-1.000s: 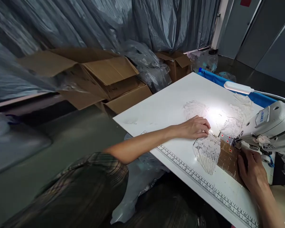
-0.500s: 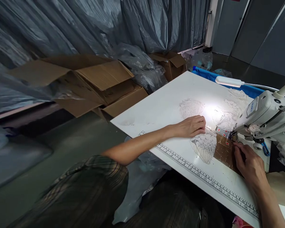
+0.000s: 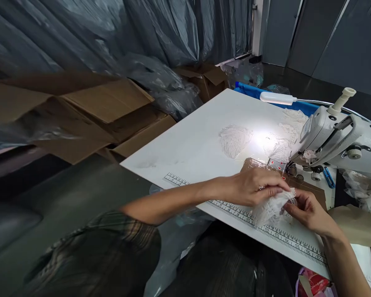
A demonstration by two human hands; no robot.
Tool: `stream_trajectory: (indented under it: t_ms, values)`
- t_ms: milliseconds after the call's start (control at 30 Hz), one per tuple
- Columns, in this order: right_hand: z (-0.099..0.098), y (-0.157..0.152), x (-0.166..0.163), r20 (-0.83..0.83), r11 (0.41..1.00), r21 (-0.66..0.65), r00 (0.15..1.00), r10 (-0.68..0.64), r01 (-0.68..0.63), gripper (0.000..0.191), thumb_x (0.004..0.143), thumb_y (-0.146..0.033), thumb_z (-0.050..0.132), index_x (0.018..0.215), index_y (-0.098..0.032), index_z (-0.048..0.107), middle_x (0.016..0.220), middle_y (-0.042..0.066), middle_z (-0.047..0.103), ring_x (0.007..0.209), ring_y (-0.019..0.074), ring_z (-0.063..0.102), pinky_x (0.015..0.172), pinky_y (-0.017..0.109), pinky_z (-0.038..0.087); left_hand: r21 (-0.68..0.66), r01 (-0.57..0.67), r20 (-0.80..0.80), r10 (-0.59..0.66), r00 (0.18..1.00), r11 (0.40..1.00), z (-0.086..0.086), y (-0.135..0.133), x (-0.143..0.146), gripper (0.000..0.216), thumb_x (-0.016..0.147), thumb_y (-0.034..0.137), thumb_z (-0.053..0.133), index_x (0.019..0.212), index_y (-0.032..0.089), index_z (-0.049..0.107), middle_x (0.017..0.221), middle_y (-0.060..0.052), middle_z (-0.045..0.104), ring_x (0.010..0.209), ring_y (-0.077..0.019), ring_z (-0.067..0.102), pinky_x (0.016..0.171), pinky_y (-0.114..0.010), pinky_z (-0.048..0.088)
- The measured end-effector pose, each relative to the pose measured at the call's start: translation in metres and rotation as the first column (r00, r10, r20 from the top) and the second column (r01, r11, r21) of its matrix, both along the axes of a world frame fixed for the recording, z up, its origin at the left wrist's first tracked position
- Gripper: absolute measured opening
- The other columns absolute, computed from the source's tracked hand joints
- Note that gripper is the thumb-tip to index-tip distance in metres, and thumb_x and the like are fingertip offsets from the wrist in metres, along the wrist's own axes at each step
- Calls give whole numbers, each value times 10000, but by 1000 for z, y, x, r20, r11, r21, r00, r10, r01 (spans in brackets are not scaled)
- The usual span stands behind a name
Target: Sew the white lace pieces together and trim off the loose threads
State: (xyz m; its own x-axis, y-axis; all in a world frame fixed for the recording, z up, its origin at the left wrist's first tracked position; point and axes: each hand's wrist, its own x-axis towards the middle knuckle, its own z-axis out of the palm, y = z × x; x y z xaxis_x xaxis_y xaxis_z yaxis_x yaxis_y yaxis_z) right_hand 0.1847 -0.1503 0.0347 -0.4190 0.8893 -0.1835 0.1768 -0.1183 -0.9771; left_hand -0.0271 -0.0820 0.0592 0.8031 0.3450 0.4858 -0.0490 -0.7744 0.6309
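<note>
A piece of white lace is bunched between my two hands, over the front edge of the white table. My left hand pinches its upper edge, fingers closed. From the other side, the fingers and thumb of my right hand grip the same lace. Just behind them, a brown plate with red marks lies under the needle area of the sewing machine. More lace lies flat on the table, and another lace pile sits near the machine head.
The white table has a printed ruler along its front edge. A lamp on a bendable neck lights the surface. Blue snips lie beside the machine. Open cardboard boxes and plastic bags stand to the left.
Both hands have come together nearer the table's front edge. The lace has moved away from the machine and is now gathered up between them. My view has shifted slightly right.
</note>
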Motion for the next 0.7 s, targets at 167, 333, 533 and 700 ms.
stream_trajectory:
  t_ms: [167,333,533,700]
  values:
    - [-5,8,2,34,995,-52,996,-85,86,415,786,-593,679,891,-192,692,750,27,683,656,134,599,619,275,493,-104,-217,-66,211,975,971,23,31,-18,254,998,283,503,1103,142,685,740,-22,681,614,-93,592,539,-189,464]
    - [-12,27,0,403,909,83,821,-405,407,353,767,-539,685,845,-194,679,637,17,669,559,163,629,509,264,442,324,-348,-229,430,873,880,12,75,-13,228,953,257,578,1124,131,663,768,-21,664,611,-98,551,573,-218,418]
    - [-16,25,7,441,870,224,750,-493,439,445,852,-625,530,800,-214,692,589,18,681,547,186,648,487,268,430,652,-203,-120,364,924,731,-34,89,8,171,961,147,502,960,131,672,997,-97,715,756,-149,625,632,-263,445]
    - [-12,18,2,458,853,326,721,-520,408,428,816,-604,564,831,-196,691,536,6,622,485,163,566,466,267,410,578,47,-73,-6,997,815,-55,65,17,198,968,249,547,1055,127,677,1073,-113,722,919,-189,662,810,-332,518]
